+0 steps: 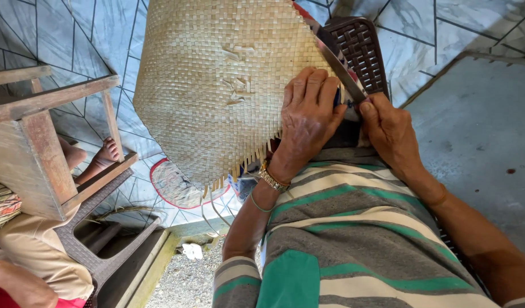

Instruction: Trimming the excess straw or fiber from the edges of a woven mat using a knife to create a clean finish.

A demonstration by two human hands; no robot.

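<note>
Pressing mat (pixel 217 85), fingers (pixel 311 85) flat

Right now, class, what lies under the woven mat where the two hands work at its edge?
Under the woven mat, a brown plastic chair shows at the top edge. The left hand presses the mat; the right hand holds a knife. The rest beneath the mat is covered.
</note>
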